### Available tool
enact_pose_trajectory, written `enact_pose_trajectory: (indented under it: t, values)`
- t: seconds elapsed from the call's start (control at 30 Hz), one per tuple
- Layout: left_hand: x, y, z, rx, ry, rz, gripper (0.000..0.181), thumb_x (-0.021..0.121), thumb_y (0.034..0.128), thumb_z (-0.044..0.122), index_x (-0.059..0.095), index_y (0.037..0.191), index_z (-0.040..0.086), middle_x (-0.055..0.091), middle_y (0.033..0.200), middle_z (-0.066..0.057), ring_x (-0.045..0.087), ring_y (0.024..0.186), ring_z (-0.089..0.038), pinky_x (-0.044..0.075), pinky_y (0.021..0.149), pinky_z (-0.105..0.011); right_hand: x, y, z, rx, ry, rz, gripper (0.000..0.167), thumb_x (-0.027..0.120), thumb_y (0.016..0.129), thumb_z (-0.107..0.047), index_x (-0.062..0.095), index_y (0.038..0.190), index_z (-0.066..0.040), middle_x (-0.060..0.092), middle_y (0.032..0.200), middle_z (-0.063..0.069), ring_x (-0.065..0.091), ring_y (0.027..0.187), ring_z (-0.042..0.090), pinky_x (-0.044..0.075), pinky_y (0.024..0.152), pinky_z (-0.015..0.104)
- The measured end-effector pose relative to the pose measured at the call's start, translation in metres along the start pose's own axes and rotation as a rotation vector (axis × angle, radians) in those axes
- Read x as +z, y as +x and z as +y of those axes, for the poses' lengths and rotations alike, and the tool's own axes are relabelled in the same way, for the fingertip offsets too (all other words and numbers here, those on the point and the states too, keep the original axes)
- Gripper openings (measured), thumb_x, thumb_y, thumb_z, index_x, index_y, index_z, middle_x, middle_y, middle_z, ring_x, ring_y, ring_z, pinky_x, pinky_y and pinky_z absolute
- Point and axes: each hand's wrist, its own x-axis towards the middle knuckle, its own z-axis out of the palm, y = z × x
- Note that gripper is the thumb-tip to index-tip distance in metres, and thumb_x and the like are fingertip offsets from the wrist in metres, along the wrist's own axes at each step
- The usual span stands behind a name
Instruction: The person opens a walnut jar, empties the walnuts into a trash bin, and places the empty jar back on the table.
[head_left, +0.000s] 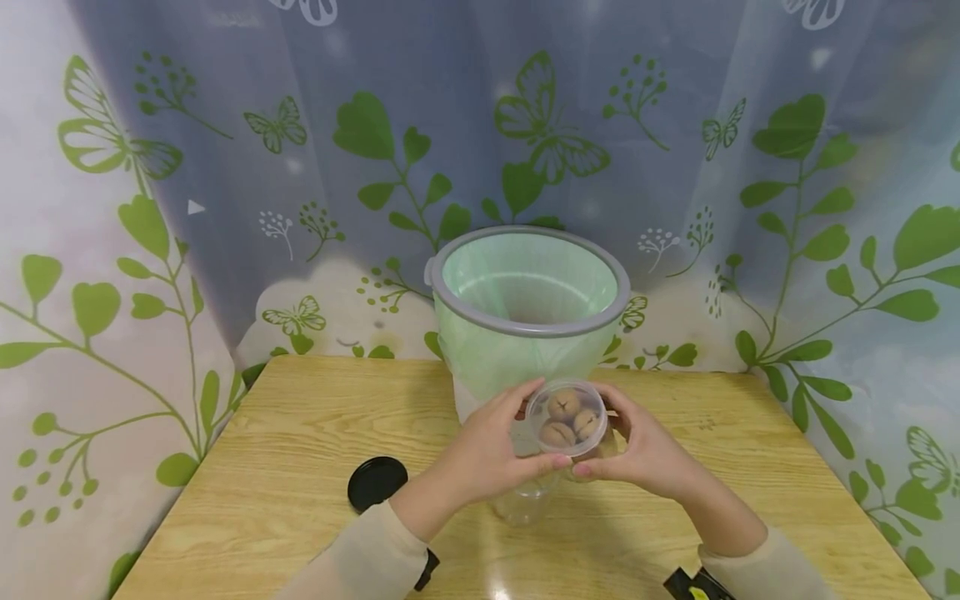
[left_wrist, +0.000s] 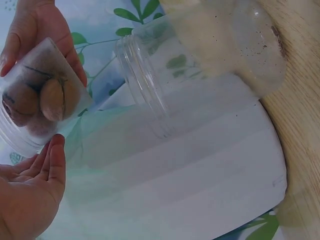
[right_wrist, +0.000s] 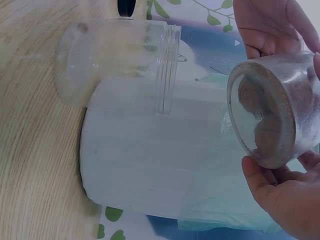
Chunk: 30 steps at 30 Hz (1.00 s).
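Note:
In the head view, both hands hold a small clear plastic jar (head_left: pixel 566 417) tilted toward me in front of the bin. Several round brown nuts (head_left: pixel 558 434), walnut-like with dark cracks, lie inside it. My left hand (head_left: pixel 491 442) grips its left side, thumb in front. From the other side, my right hand (head_left: pixel 648 446) grips it the same way. The left wrist view shows the jar's wall between both hands; the right wrist view shows its round base. Under the hands, a second clear jar (head_left: pixel 521 506) stands upright on the table, with no nuts visible inside.
A black round lid (head_left: pixel 377 483) lies on the wooden table (head_left: pixel 262 467), left of the standing jar. Behind the hands stands a bin (head_left: pixel 540 330) with a grey rim and pale green liner. A patterned curtain (head_left: pixel 450 67) hangs behind the table and along its sides.

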Motion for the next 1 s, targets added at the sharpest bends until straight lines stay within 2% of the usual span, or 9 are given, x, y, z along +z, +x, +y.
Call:
enact_pose_trajectory:
  t: [0.23,0.4,0.53,0.67,0.87,1.0]
  values:
    - [-0.002,-0.0001,0.0002,0.008,0.004,0.008,0.095,0.076,0.0838,0.056,0.033,0.156,0.013,0.052,0.143,-0.003,0.057,0.116,-0.018,0.051,0.094,-0.037,0.002,0.0012,-0.002,-0.016,0.005,0.007,0.085,0.088,0.076,-0.009,0.044,0.148,-0.017,0.054,0.137,0.005,0.054,0.12,0.022,0.046,0.098,0.034]
    - [-0.0041,-0.0012,-0.0008,0.01,0.016,0.011,0.097,0.079,0.0815,0.055,0.034,0.156,0.012,0.051,0.146,-0.006,0.057,0.119,-0.02,0.05,0.096,-0.039,0.0046,0.0026,-0.0031,-0.008,0.001,0.01,0.085,0.088,0.076,-0.01,0.044,0.148,-0.016,0.053,0.137,0.007,0.053,0.121,0.028,0.046,0.098,0.036]
    - [-0.0064,-0.0024,-0.0016,-0.009,-0.013,0.008,0.097,0.08,0.0803,0.056,0.037,0.154,0.01,0.051,0.146,-0.006,0.057,0.121,-0.021,0.05,0.097,-0.04,0.0064,0.0034,-0.005,-0.005,0.005,0.015,0.085,0.089,0.076,-0.01,0.044,0.148,-0.015,0.053,0.138,0.009,0.052,0.123,0.031,0.047,0.098,0.034]
    - [-0.0076,-0.0031,-0.0024,-0.032,-0.057,0.016,0.095,0.081,0.0788,0.055,0.04,0.151,0.01,0.054,0.142,-0.003,0.056,0.12,-0.019,0.049,0.097,-0.04,0.008,0.0037,-0.0065,-0.014,0.027,0.019,0.084,0.088,0.076,-0.009,0.044,0.148,-0.014,0.052,0.139,0.01,0.052,0.124,0.026,0.046,0.099,0.03]
    - [-0.006,-0.005,-0.0057,-0.034,-0.099,0.06,0.091,0.085,0.077,0.048,0.042,0.148,0.009,0.059,0.131,0.0,0.057,0.115,-0.015,0.049,0.095,-0.038,0.0095,0.0041,-0.004,-0.083,0.109,0.007,0.078,0.082,0.08,0.002,0.043,0.148,-0.007,0.049,0.139,0.016,0.055,0.122,0.018,0.047,0.099,0.027]
    - [-0.0066,-0.0067,-0.0069,-0.049,-0.159,0.082,0.089,0.087,0.0759,0.042,0.044,0.147,0.01,0.059,0.127,0.002,0.056,0.112,-0.014,0.049,0.094,-0.038,0.01,0.0047,-0.0023,-0.143,0.157,0.006,0.072,0.076,0.083,0.008,0.042,0.146,0.0,0.048,0.14,0.018,0.05,0.126,0.017,0.044,0.101,0.024]
